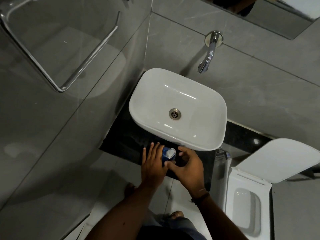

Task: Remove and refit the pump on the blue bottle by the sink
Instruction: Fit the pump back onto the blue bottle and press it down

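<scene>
A blue bottle stands upright on the black counter, just in front of the white sink. Its white pump sits on top of it, seen from above. My left hand is wrapped around the bottle's left side, thumb reaching under it toward the front. My right hand hovers at the bottle's right with fingers curled and spread; its thumb touches the bottle's front near my left thumb. Most of the bottle's body is hidden by my hands.
A chrome wall tap juts out over the sink. A white toilet with its lid raised stands at the right. A glass panel with a chrome rail fills the left. My feet show on the tiled floor below.
</scene>
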Demonstrator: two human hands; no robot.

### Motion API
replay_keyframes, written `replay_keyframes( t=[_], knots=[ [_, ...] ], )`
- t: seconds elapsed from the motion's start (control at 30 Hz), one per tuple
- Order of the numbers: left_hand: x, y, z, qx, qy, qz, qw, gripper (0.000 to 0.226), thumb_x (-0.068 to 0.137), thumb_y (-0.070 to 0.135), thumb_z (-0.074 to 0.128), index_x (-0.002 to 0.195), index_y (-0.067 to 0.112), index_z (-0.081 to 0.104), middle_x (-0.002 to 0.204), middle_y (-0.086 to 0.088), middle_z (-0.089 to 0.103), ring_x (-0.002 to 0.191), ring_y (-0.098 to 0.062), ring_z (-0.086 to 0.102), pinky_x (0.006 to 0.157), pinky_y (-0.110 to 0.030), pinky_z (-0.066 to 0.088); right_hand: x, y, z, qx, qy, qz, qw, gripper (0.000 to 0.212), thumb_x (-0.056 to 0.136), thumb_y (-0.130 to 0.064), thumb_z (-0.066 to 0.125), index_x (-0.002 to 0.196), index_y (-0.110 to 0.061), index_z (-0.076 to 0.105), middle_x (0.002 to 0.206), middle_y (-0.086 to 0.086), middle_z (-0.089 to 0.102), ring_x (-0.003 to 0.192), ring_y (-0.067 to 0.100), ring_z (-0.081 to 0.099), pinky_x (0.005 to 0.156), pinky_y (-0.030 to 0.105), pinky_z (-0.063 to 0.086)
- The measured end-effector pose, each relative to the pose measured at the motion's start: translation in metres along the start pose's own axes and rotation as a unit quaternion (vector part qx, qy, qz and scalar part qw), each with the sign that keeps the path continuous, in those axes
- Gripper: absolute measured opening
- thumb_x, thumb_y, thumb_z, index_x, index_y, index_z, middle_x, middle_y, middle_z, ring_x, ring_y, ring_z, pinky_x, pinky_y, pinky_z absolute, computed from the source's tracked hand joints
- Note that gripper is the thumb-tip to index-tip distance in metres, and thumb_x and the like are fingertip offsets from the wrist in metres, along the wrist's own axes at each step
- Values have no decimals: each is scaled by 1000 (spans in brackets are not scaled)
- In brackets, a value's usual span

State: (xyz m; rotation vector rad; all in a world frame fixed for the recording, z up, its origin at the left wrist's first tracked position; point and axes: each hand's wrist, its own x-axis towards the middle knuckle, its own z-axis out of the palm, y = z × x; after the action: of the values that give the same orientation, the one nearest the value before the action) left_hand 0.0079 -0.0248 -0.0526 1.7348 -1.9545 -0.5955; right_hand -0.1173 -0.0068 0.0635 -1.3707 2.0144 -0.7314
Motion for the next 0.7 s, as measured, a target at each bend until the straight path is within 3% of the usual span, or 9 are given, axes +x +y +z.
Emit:
replay_keyframes(
  t=[0.17, 0.3, 0.43, 0.6, 0.7],
  knots=[
    [2, 3, -3, 4, 17, 7, 1000, 58, 97, 37, 40, 146, 8, 52, 152, -10, 54, 150, -27, 37, 124, -57, 25, 10, -18, 3, -59, 23, -32, 997, 52, 62, -45, 94, 110, -32, 78, 104, -11, 77, 95, 10, 73, 86, 27, 61],
    [1, 3, -6, -1, 12, 5, 1000, 62, 95, 42, 41, 147, 8, 50, 153, -10, 53, 150, -27, 36, 125, -55, 22, 14, -16, 5, -96, 19, -48, 994, 42, 67, -39, 93, 106, -31, 80, 102, -9, 78, 96, 14, 72, 87, 35, 63],
    [2, 5, -7, -8, 7, -1, 1000, 65, 97, 48, 37, 146, 8, 51, 152, -11, 54, 150, -27, 37, 125, -56, 23, 16, -15, 2, -104, 7, -68, 992, 35, 70, -32, 92, 103, -31, 81, 100, -9, 77, 94, 14, 71, 86, 34, 62],
    [2, 4, -7, -10, -2, -5, 1000, 67, 96, 51, 43, 146, 8, 51, 152, -10, 54, 150, -27, 37, 124, -57, 24, 21, -14, -2, -118, -13, -87, 989, 40, 71, -28, 93, 109, -28, 83, 104, -6, 79, 94, 12, 71, 87, 28, 60],
    [1, 5, -8, -8, -9, -4, 1000, 65, 95, 48, 49, 147, 8, 49, 153, -10, 53, 151, -27, 35, 124, -57, 24, 22, -14, -4, -122, -24, -85, 989, 42, 71, -28, 94, 112, -26, 83, 108, -4, 80, 99, 18, 71, 91, 33, 60]
  ],
)
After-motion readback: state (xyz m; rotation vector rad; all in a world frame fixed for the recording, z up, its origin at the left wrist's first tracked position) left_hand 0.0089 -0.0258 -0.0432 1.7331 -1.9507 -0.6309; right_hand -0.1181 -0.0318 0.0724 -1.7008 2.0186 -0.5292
